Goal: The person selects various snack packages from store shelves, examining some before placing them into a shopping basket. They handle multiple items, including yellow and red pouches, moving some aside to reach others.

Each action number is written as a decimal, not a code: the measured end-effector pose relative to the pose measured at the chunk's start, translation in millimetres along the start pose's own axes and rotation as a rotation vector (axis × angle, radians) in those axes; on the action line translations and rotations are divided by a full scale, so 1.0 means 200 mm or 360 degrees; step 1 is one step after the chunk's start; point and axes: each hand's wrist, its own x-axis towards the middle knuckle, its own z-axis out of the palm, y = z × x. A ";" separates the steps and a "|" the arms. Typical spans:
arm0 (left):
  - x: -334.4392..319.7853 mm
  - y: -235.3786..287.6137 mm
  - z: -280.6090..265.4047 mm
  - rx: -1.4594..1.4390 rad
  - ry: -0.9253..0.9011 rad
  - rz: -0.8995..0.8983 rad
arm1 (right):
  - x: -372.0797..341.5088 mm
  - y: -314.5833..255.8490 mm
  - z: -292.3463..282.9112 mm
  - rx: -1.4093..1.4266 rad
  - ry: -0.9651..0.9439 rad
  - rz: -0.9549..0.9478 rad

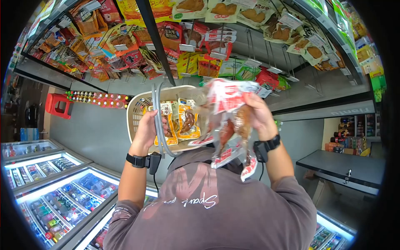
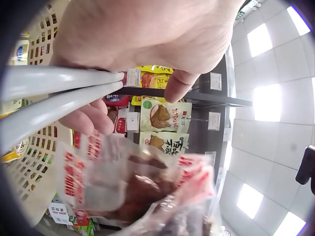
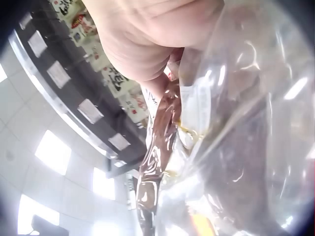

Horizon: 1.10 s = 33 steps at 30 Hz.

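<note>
My left hand point(image 1: 146, 128) grips the two grey handles point(image 1: 159, 121) of a cream plastic basket point(image 1: 134, 109). In the left wrist view those handles point(image 2: 59, 82) pass under the palm, with fingers curled round them. Inside the basket lie several orange-edged snack packs point(image 1: 188, 125) with brown contents. My right hand point(image 1: 259, 114) holds see-through vacuum packs of meat point(image 1: 227, 125), printed red and white, beside the basket and in front of my chest. They are blurred, and the right wrist view shows the shiny plastic point(image 3: 241, 113) hanging below the hand point(image 3: 157, 29).
Ahead, shelves carry hanging snack packs point(image 1: 187, 64) on hooks with price tags. Lit drink chillers point(image 1: 66, 200) stand on the left. A red stool point(image 1: 58, 105) and rows of bottles point(image 1: 98, 99) are on the floor. A dark counter point(image 1: 341, 166) stands at right.
</note>
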 end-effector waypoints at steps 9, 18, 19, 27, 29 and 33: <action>-0.09 0.07 0.00 0.0017 -0.0106 0.0084 | 0.60 0.46 0.15 -0.0570 -0.0012 0.0750; -0.20 0.08 0.05 0.0009 -0.0288 0.0123 | 0.89 0.84 0.59 -0.2585 -0.0919 0.0118; -0.21 0.08 0.05 0.0012 -0.0301 0.0100 | 1.02 1.03 0.49 -0.2327 -0.1130 0.0071; -0.24 0.06 -0.13 -0.0163 -0.0182 0.0080 | 0.48 0.84 0.75 -0.3023 -0.1317 -0.0176; -0.24 0.03 -0.17 -0.0143 -0.0218 0.0090 | 0.42 0.87 0.62 -0.3134 -0.1628 -0.0212; -0.23 0.04 -0.24 -0.0269 -0.0169 0.0042 | 0.36 0.81 0.35 -0.2644 -0.1322 -0.0590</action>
